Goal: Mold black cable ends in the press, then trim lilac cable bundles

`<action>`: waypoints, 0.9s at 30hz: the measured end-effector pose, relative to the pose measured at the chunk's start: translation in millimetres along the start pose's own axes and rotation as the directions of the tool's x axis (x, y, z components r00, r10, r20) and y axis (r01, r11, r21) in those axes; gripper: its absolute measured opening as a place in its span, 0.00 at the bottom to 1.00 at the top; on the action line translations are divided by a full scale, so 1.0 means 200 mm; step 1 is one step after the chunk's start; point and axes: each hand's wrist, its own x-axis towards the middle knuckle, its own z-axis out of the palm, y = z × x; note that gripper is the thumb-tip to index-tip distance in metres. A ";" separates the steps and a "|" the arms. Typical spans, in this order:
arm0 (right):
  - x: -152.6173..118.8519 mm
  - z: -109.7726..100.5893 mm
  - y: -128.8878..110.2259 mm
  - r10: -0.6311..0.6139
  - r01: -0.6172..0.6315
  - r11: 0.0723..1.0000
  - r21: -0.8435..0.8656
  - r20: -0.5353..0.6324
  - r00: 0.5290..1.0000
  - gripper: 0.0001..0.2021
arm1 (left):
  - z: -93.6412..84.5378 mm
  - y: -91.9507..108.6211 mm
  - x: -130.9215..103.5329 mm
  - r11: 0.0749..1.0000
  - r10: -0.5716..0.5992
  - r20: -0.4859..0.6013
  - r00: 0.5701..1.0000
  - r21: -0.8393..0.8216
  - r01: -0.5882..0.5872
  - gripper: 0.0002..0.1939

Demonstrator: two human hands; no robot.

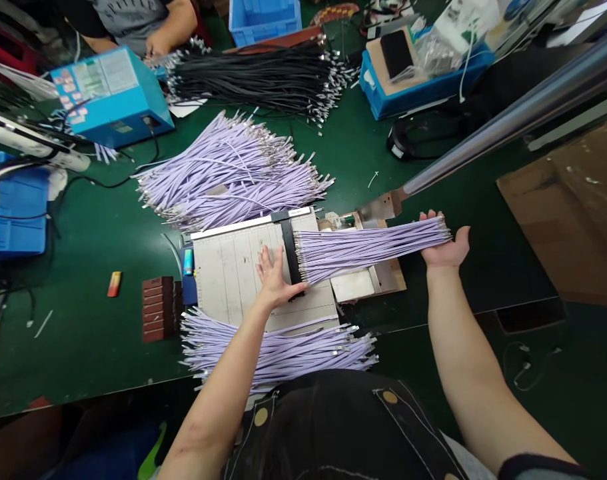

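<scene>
On the green table (93,333), a big loose heap of lilac cables (228,170) lies beyond a pale gauge board (233,267), with a smaller lilac pile (278,350) at the near edge. Across the board lies a flat row of lilac cables (368,247), its left ends against a black stop bar (289,250). Spread flat, the left hand (273,277) presses the board beside that bar. Cupped open, the right hand (446,247) supports the row's far ends.

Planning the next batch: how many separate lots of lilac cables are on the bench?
3: a big pile behind the board, a pile at the near edge, and a bundle between left hand and right hand.
</scene>
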 end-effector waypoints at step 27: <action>0.00 -0.02 0.00 0.030 -0.030 0.999 0.039 -0.008 1.000 0.29 | 0.06 -0.05 -0.02 0.991 -0.079 -0.029 0.996 -0.114 0.076 0.38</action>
